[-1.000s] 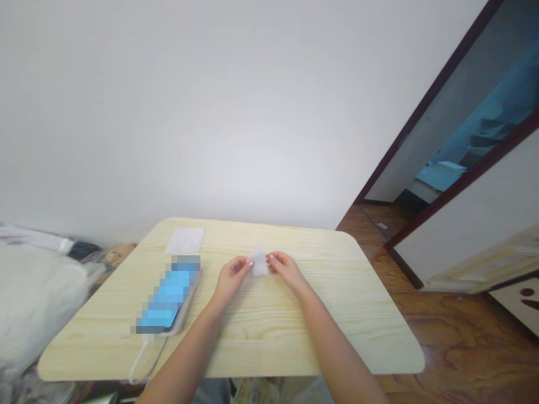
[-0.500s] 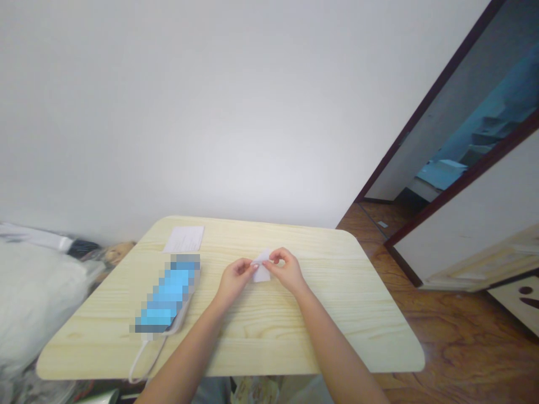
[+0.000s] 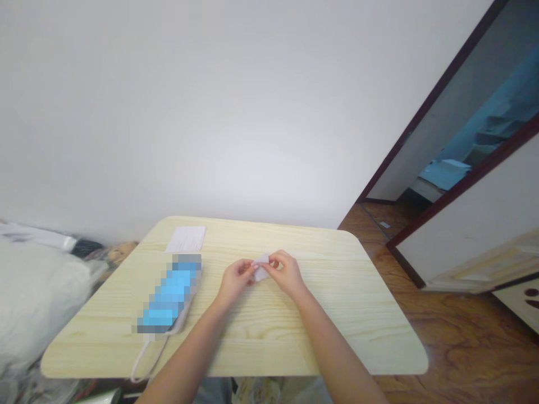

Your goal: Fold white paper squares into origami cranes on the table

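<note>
Pinching folded white paper [image 3: 261,271] above middle of wooden table [image 3: 337,320]; left hand [image 3: 236,279] and right hand [image 3: 286,274] closer together than a second ago, fingertips clamped on paper, fold now smaller.

Head-worn view — forward, down (close)

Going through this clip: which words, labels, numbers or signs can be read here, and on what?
No text can be read.
The sheet of paper on the table: small lines of print, too small to read.
The blue object: pixelated, nothing legible.
The folded paper: no marks visible.
</note>
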Demonstrator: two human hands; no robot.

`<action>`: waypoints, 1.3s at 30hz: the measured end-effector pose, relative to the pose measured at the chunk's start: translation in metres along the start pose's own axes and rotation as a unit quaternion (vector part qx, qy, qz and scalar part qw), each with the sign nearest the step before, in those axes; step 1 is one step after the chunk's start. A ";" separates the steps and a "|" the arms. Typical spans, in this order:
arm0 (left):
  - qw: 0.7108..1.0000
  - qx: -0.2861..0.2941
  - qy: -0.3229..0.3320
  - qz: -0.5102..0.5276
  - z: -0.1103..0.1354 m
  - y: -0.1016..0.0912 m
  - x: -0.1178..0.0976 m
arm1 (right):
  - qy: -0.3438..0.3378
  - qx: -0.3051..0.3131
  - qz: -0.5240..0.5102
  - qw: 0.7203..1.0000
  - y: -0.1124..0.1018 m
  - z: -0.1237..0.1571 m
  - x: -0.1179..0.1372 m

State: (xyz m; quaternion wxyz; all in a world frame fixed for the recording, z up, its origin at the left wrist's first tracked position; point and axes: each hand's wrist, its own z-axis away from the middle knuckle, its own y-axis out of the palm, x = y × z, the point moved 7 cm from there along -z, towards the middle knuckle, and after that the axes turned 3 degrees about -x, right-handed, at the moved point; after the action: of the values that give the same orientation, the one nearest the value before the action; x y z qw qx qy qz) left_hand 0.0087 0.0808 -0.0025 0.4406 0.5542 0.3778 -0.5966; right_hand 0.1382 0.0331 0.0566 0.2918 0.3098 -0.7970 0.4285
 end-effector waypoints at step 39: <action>0.998 0.028 -0.034 0.036 0.002 0.003 0.007 | -0.039 0.023 0.135 0.990 0.006 0.004 0.007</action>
State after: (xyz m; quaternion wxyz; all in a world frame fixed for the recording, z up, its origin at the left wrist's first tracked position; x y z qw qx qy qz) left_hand 0.0108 0.0768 -0.0093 0.4586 0.5592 0.3255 -0.6091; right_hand 0.1289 0.0307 0.0573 0.1924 0.2222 -0.8325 0.4697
